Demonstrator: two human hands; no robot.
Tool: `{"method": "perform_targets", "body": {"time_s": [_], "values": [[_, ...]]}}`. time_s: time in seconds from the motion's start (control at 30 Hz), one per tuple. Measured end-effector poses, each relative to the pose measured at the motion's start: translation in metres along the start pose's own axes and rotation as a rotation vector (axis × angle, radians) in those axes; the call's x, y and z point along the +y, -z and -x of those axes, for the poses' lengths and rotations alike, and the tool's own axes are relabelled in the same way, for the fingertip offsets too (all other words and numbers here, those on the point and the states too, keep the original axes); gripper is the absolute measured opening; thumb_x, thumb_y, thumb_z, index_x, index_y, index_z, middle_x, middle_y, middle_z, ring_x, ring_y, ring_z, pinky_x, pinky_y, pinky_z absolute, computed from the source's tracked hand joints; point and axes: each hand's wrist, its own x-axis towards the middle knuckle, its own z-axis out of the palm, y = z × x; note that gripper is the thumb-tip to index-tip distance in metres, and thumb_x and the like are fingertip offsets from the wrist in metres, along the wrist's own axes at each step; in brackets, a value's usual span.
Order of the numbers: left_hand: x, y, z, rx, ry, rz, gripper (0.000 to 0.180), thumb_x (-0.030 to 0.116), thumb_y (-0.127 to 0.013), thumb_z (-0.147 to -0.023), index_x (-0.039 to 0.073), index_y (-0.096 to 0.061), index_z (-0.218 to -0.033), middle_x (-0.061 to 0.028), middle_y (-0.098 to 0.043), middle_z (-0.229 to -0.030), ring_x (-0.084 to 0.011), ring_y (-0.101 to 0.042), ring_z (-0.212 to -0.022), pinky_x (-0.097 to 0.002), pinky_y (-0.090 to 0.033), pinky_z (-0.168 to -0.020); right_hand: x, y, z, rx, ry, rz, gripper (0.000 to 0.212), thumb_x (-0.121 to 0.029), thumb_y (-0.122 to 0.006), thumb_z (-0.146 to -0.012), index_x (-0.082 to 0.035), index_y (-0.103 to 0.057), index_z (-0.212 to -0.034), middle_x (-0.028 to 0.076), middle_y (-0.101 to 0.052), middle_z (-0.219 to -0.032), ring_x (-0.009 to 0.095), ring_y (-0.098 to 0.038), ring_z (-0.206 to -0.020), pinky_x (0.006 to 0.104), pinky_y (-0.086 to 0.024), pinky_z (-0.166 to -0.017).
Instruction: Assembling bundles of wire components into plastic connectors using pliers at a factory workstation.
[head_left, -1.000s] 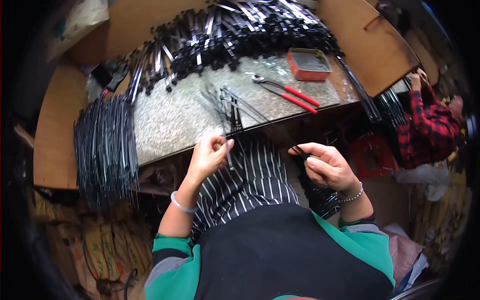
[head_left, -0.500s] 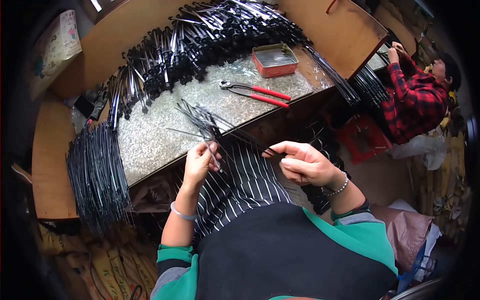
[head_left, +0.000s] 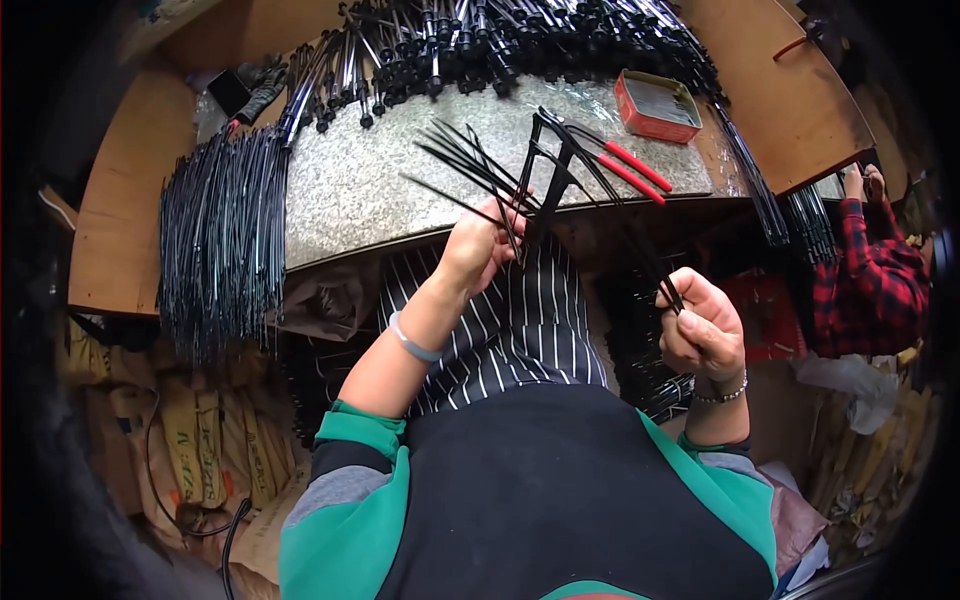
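Observation:
My left hand is closed around a loose bunch of thin black rods, which look like umbrella ribs and fan out up and left over the table's front edge. Lower right, my right hand pinches the ends of a few such rods between thumb and fingers. These run up to a peak above the table, where they seem to join the bunch; the exact joint cannot be made out. Behind them lie pincers with red handles, their head partly hidden by the rods.
A red tin of thin pieces stands on the speckled tabletop. Metal shafts with black fittings are heaped behind. Dark rods hang over the left edge. To the right, a person in a checked shirt works nearby.
My right hand has moved right and down, drawing the rods out longer. My left hand has shifted right and up with its bunch, which is now spread wider. The view has turned too.

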Motion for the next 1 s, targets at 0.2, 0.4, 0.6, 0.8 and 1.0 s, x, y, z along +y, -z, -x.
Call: {"method": "perform_targets", "body": {"time_s": [0.2, 0.4, 0.6, 0.8, 1.0], "values": [[0.019, -0.003, -0.018, -0.08, -0.147, 0.591, 0.054, 0.045, -0.033, -0.094, -0.001, -0.049, -0.116, -0.006, -0.062, -0.088, -0.0145, -0.059, -0.073, -0.0257, -0.05, -0.063, -0.005, -0.006, 0.003, -0.011, -0.002, 0.0, 0.032, -0.008, -0.042, -0.088, 0.011, -0.038, -0.114, -0.001, -0.039, -0.048, 0.002, -0.029, -0.037, 0.017, -0.023, -0.036], [0.046, 0.03, -0.024, -0.056, -0.309, 0.732, 0.039, 0.032, -0.032, -0.095, -0.001, -0.051, -0.101, -0.0097, -0.06, -0.089, -0.019, -0.059, -0.073, -0.0271, -0.051, -0.067, -0.01, 0.004, 0.02, 0.013, 0.117, 0.021, 0.035, -0.008, -0.044, -0.086, 0.015, -0.037, -0.112, 0.001, -0.04, -0.047, 0.003, -0.027, -0.033, 0.0187, -0.023, -0.033], [0.031, 0.008, 0.007, 0.291, -0.364, -0.562, 0.026, 0.028, -0.058, -0.087, 0.003, -0.06, -0.079, -0.0004, -0.053, -0.058, -0.0058, -0.045, -0.046, -0.0215, -0.034, -0.042, -0.018, -0.011, 0.013, 0.051, 0.304, -0.044, 0.034, -0.007, -0.039, -0.089, 0.013, -0.035, -0.116, 0.0, -0.035, -0.048, 0.003, -0.025, -0.034, 0.018, -0.021, -0.033], [-0.01, -0.002, 0.034, 0.114, 0.042, -0.586, 0.032, 0.032, -0.057, -0.087, 0.001, -0.065, -0.082, 0.0054, -0.046, -0.051, -0.0014, -0.038, -0.043, -0.0169, -0.029, -0.04, 0.009, -0.031, -0.045, 0.266, 0.301, 0.306, 0.032, -0.008, -0.038, -0.093, 0.004, -0.036, -0.122, -0.002, -0.039, -0.055, 0.002, -0.03, -0.042, 0.0151, -0.024, -0.039], [-0.016, -0.035, 0.041, 0.009, -0.27, -0.314, 0.02, 0.018, -0.051, -0.091, 0.001, -0.06, -0.085, 0.0022, -0.052, -0.059, -0.0022, -0.043, -0.046, -0.0167, -0.034, -0.042, 0.042, -0.025, -0.095, 0.238, 0.5, 0.454, 0.028, -0.007, -0.036, -0.094, 0.002, -0.037, -0.121, 0.014, -0.058, -0.099, 0.013, -0.056, -0.081, 0.0231, -0.046, -0.072]]}}
